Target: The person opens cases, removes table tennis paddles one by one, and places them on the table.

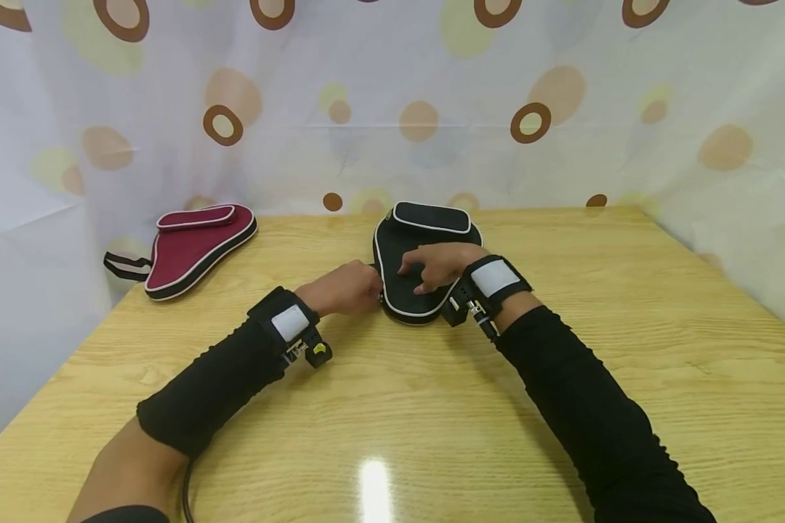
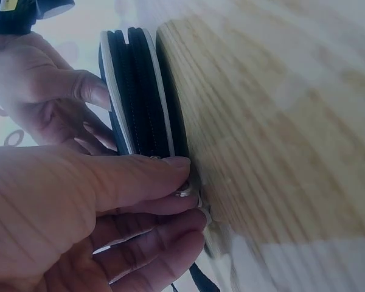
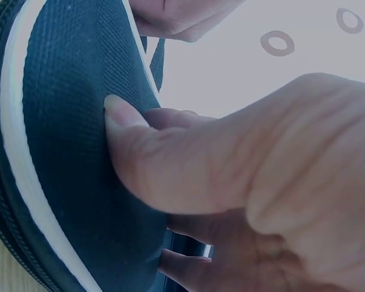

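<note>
A black paddle-shaped case (image 1: 397,287) with white piping lies on the table, its front pocket at the far end. At its left edge my left hand (image 1: 347,288) pinches the metal zipper pull (image 2: 182,193) between thumb and fingers. The closed-looking zipper (image 2: 147,115) runs along the case's side, away from those fingers. My right hand (image 1: 443,263) rests on top of the case, thumb and fingertips pressing the black fabric. In the right wrist view that thumb (image 3: 131,131) touches the cover, and part of the left hand shows beyond the case.
A dark red case (image 1: 192,250) of similar shape, with a black wrist strap (image 1: 126,266), lies at the back left of the wooden table (image 1: 379,407). Behind the table hangs a white curtain (image 1: 379,87) with brown and yellow circles.
</note>
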A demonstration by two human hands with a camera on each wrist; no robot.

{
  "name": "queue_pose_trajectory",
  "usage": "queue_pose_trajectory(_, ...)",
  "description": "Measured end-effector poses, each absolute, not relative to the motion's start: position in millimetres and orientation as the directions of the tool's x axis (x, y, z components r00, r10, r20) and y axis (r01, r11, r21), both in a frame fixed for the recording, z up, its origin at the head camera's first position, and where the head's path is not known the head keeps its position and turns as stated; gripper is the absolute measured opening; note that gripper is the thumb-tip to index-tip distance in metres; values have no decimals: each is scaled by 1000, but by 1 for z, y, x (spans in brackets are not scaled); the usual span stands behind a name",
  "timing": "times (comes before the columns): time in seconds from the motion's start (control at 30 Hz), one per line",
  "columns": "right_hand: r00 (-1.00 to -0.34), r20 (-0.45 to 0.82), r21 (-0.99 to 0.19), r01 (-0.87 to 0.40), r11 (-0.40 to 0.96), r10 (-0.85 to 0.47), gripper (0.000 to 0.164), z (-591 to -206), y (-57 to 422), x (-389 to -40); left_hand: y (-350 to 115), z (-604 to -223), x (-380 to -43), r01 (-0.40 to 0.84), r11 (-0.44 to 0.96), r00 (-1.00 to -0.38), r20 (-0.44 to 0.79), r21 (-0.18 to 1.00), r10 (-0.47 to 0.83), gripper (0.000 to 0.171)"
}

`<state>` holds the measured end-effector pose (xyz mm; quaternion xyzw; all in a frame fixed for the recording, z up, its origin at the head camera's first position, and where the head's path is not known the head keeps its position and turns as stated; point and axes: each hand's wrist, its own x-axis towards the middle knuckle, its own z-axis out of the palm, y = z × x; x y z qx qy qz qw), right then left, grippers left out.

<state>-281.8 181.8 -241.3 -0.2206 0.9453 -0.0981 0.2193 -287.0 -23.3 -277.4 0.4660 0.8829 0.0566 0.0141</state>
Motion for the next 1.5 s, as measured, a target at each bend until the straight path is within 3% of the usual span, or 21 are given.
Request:
queue_pose_trajectory(0.33,-814,-366,-272,-370,888,-451,43,-243,182,-284,-20,-275,-289,774,626,-629,-6,93,778,10)
queue_pose_trajectory(0.8,-796,-361,-246,-422,872,-487,46,-243,188,-282,-8,-272,-273,613,762,-763,-96,207,640,14)
queue_pose_trajectory(1.0,-794,-365,-269,-410,872,-486,45,-241,191,-282,0,-261,-261,568,785,-775,-159,247,611,58)
queue_pose_trajectory(1.07,-797,-363,-272,-406,873,-483,44,-241,190,-282,4,-257,-257,561,798,-780,-181,220,598,64)
queue_pose_trajectory(1.33,-801,-337,-279,-418,865,-495,42,-245,193,-281,24,-264,-247,584,795,-776,-174,162,606,51)
queue_pose_trajectory(1.5,-790,-319,-291,-445,847,-524,40,-246,196,-282,33,-275,-245,642,748,-746,-92,165,660,53)
